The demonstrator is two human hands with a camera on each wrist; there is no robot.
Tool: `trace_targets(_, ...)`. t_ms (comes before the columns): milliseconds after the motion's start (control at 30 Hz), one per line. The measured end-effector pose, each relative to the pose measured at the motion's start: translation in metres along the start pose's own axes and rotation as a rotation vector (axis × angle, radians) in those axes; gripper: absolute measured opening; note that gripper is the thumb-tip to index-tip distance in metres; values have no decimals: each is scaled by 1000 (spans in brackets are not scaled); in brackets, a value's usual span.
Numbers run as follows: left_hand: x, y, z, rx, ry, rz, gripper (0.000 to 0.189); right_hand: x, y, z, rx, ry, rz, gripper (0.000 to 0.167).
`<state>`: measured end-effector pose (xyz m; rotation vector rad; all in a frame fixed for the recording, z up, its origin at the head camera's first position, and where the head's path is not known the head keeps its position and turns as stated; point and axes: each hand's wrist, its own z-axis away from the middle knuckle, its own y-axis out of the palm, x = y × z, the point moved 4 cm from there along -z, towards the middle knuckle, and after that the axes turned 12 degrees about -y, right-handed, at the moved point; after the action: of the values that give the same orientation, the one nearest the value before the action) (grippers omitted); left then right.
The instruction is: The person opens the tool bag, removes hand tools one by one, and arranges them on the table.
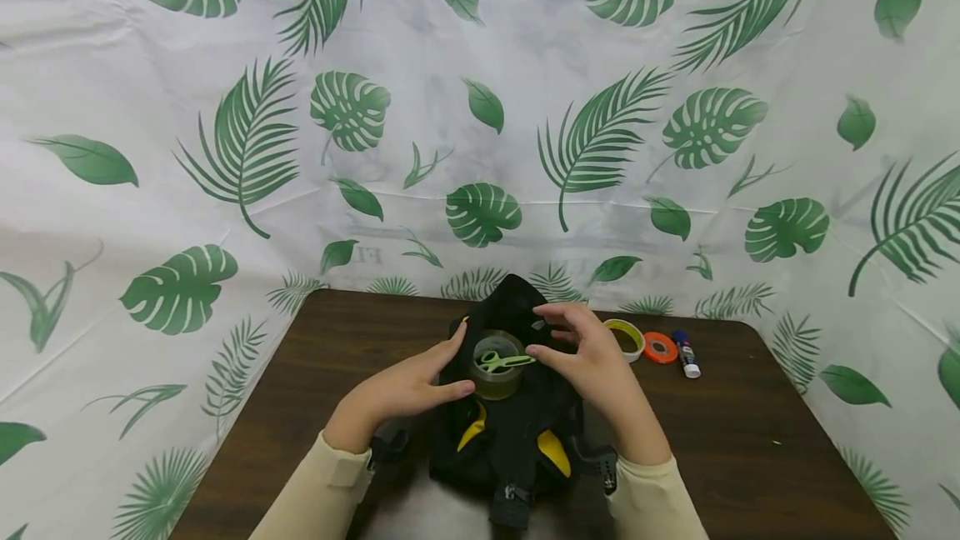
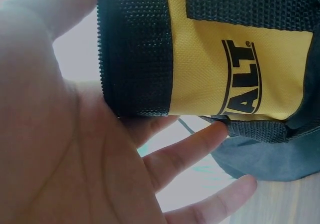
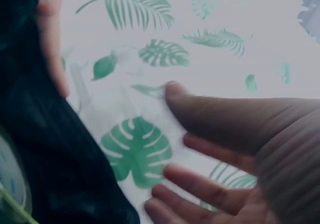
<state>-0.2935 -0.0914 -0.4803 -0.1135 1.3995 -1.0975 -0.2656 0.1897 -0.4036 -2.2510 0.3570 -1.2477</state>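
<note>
A black and yellow tool bag (image 1: 512, 297) stands on the table with a roll of clear tape (image 1: 491, 388) at its open top. Green-handled scissors (image 1: 491, 363) lie across the roll. Along the bag's left side rests my left hand (image 1: 401, 390), fingers extended. In the left wrist view those fingers lie by the zipped edge of the yellow-panelled bag (image 2: 207, 69). My right hand (image 1: 592, 361) hovers at the bag's upper right, near the scissors' tip, fingers loosely bent. The right wrist view shows that hand (image 3: 220, 119) blurred, apart from the dark bag (image 3: 65, 149), with nothing held.
Right of the bag on the brown table (image 1: 720, 432) lie a yellow-lined tape roll (image 1: 634, 348), an orange tape roll (image 1: 661, 348) and a blue-capped glue stick (image 1: 687, 355). A leaf-patterned white cloth (image 1: 420, 40) hangs behind and around the table.
</note>
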Motion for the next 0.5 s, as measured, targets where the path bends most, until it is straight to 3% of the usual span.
trace_targets(267, -1, 2, 1, 7, -11, 5, 101, 2, 13, -22, 185, 96, 33, 49)
trace_targets(500, 0, 1, -1, 5, 3, -2, 100, -18, 32, -44, 333, 216, 116, 46)
